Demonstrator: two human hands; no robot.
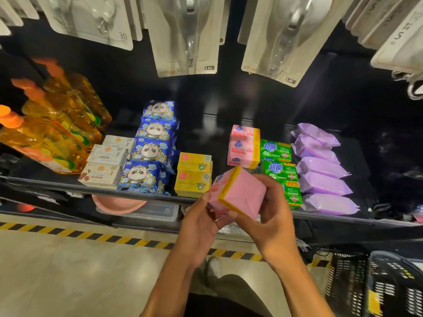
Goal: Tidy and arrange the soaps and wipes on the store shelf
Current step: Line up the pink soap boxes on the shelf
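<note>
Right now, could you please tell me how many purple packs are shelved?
5 purple packs in one front-to-back row at the shelf's right end; more may hide behind.

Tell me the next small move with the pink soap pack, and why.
Probably set the pink soap pack down just ahead of the pink stack, between the yellow boxes and green soaps. Both the left hand and right hand hold it before the shelf edge, and that stack stops short of its neighbours' fronts.

My only camera, a wide-angle one worn on my head, faces forward and steeply down, close before the dark shelf [45, 183], taking in hanging cards [186, 35] above and floor [68, 271] below.
</note>
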